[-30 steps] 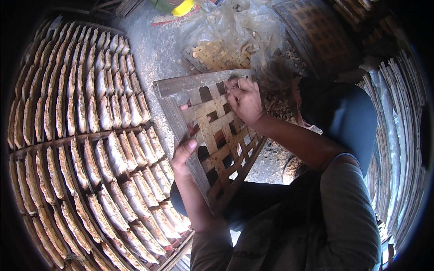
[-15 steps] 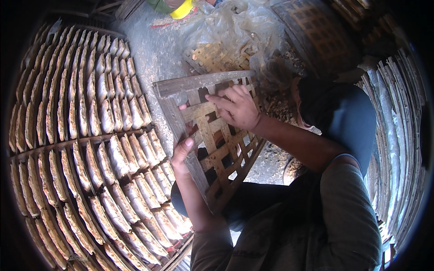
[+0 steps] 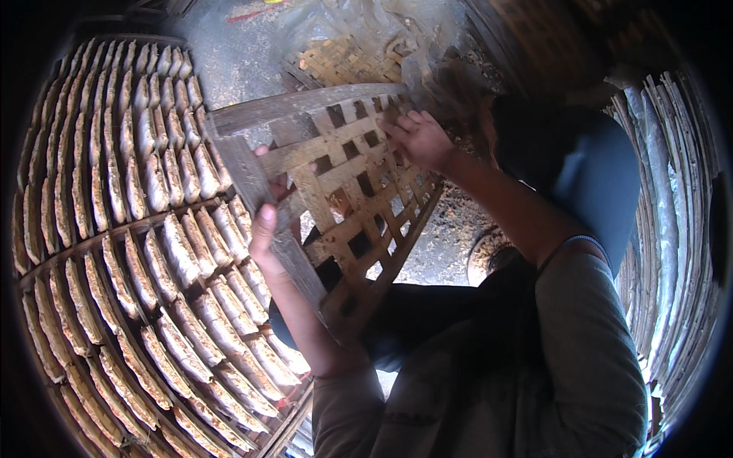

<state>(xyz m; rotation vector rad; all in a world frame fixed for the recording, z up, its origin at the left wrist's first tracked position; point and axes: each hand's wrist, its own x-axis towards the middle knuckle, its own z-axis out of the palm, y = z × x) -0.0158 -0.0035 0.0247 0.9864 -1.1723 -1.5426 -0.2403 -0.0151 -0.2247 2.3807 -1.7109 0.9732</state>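
Note:
A wood-framed tray with a woven bamboo lattice [image 3: 321, 177] is tilted up in front of me. My left hand [image 3: 265, 233] grips its left wooden side rail, thumb on the near face and the other fingers behind, partly showing through the gaps. Against the upper right of the lattice, my right hand [image 3: 424, 140] has its fingers bent and its fingertips at the strips. Whatever may be between those fingertips is too small to make out.
Long racks of upright pale, crusty slabs [image 3: 153, 229] fill the left side. Stacked thin-edged trays [image 3: 663, 206] stand at right. Beyond my tray, another woven panel [image 3: 343, 61] and crumpled clear plastic [image 3: 382, 27] lie on the crumb-strewn floor [image 3: 229, 57]. My bent knee [image 3: 595, 168] is at right.
The tray and my left hand have shifted left in the picture, and the lattice is turned more toward me. My right hand has slid along the lattice to the right, its fingers now more bent.

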